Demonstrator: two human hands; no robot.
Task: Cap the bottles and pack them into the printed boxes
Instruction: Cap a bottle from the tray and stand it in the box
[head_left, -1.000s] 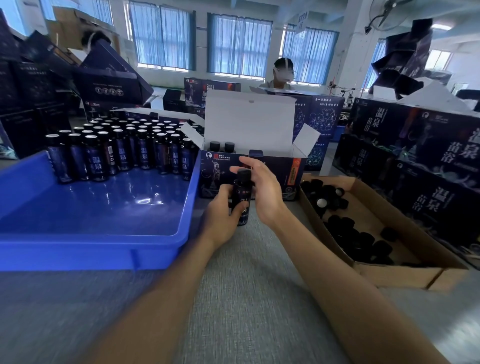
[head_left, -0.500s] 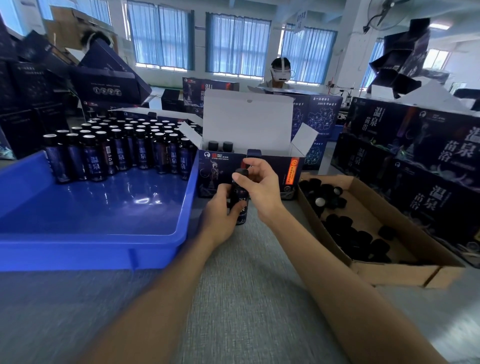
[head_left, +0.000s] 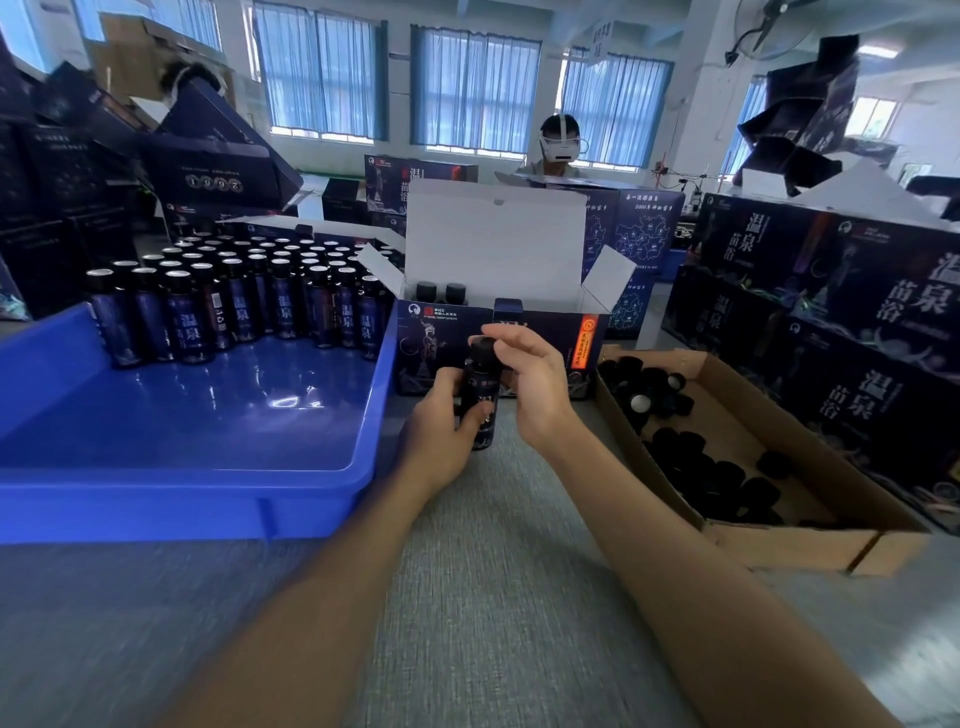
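Left hand (head_left: 441, 421) curls round the body of a small, dark, glossy bottle (head_left: 480, 400), held upright at the centre of the grey, woven-textured table (head_left: 493, 571), while the right hand (head_left: 530, 384) pinches the round black cap (head_left: 483, 347) on its neck with thumb and fingertips. Just behind them stands an open printed box (head_left: 431, 338) of dark blue card, its white lid flap raised, with two capped bottles (head_left: 441, 292) at its far left. A smooth blue plastic tray (head_left: 182, 499) on the left holds rows of cylindrical uncapped bottles (head_left: 234, 306) at its far end, and a shallow brown cardboard tray (head_left: 779, 540) on the right holds loose black caps (head_left: 691, 467).
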